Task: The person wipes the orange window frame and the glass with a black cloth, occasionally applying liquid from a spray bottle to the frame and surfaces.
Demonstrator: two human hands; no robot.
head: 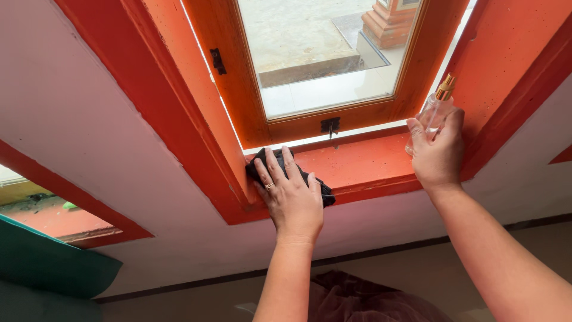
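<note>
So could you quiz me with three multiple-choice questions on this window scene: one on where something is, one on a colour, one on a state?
1. Where is the dark cloth?
A. on the orange window sill
B. hanging from the window latch
C. on the floor

2. What colour is the spray bottle's nozzle?
A. blue
B. gold
C. white

3. How is the left hand placed?
A. closed in a fist
B. flat on the cloth, fingers spread
C. raised off the sill

Answers:
1 A, the cloth lies on the window sill under the left hand.
2 B, the clear spray bottle in the right hand has a gold top.
3 B, the palm presses down with fingers spread.
</note>
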